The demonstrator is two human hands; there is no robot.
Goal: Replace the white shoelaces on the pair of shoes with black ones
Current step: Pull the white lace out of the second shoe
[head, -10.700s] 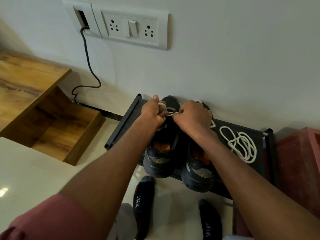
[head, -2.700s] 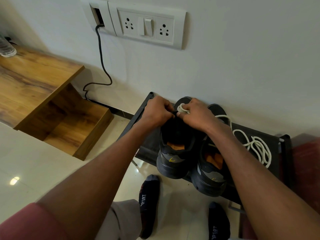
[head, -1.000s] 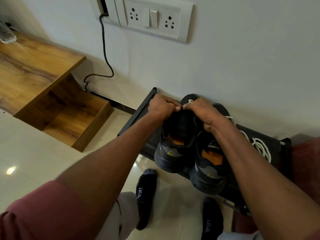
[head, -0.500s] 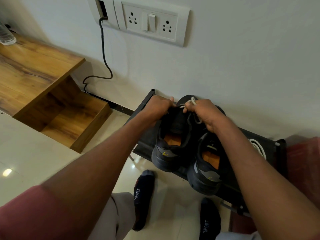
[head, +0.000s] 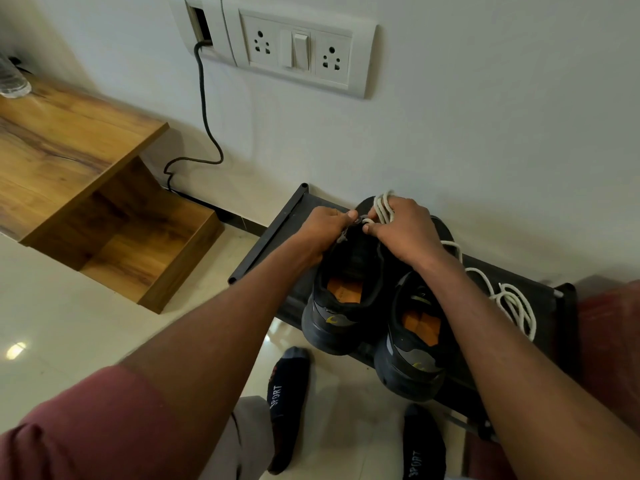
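Two dark grey shoes with orange insoles stand heel-toward-me on a low black rack (head: 266,237) against the wall: the left shoe (head: 341,306) and the right shoe (head: 414,344). Both hands work at the toe end of the left shoe. My left hand (head: 320,233) has its fingers curled at the shoe's upper, pinching near an eyelet. My right hand (head: 401,230) grips loops of a white lace (head: 383,206) that stick up past its fingers. A loose white lace (head: 512,303) lies coiled on the rack to the right. No black lace is visible.
A wall socket plate (head: 298,53) with a dark cable (head: 204,109) hangs above. A stepped wooden unit (head: 86,188) stands at left on the glossy tile floor. My feet in dark socks (head: 287,393) are below the rack. Something red (head: 609,341) sits at right.
The hands stay on the left shoe's toe end. More white lace now bunches in my right hand than half a second ago. The camera tilted slightly.
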